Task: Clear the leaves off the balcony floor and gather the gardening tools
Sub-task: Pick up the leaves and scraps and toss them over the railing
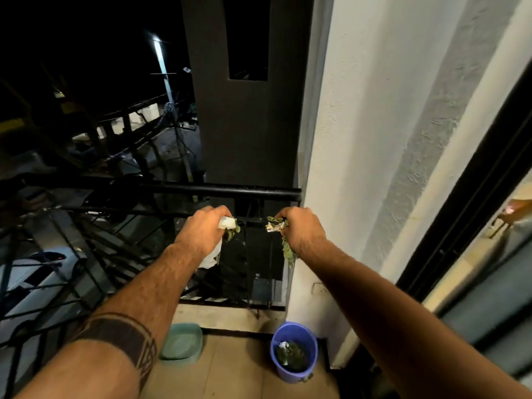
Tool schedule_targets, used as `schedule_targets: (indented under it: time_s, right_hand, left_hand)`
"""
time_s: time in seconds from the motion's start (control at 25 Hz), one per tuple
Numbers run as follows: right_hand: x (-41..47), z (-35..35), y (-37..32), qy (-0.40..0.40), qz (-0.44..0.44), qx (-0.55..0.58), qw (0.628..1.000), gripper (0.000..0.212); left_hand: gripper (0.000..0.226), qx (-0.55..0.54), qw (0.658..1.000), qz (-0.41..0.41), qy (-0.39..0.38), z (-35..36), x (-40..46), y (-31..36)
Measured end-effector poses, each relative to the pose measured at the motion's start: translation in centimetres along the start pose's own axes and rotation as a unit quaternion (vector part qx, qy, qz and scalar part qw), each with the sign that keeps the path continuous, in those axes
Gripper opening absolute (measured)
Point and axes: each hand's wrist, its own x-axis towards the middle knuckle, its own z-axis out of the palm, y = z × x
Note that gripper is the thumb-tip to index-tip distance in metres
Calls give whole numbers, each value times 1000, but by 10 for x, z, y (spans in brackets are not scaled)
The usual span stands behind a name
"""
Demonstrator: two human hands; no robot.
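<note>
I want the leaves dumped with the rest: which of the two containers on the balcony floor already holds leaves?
The blue bucket by the white wall: dark leaves and a white scrap lie inside. The green tub to its left looks empty.

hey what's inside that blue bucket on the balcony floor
The blue bucket holds dark green leaves and a white scrap. Anything beneath the leaves is hidden.

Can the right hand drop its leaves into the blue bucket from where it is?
Probably not straight away. The right hand, gripping leaves, is raised near the black railing, farther out than the blue bucket on the floor by the wall. Nothing blocks the way down, so pulling back and lowering should do it.
</note>
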Motion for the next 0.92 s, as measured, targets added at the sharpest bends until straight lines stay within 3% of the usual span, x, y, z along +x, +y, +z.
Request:
schedule_targets:
  time_s: [0.32,0.52,0.92]
  right_hand:
    - [-28,-4,29,36,128,18,991,36]
    - [-54,1,43,66,188,14,980,45]
    - [-39,3,95,42,166,7,985,39]
  left_hand:
    - [28,-16,993,109,-48,29,22,26]
    - [25,-34,983,161,-85,56,16,41]
    - [28,-68,981,143,-112,98,16,89]
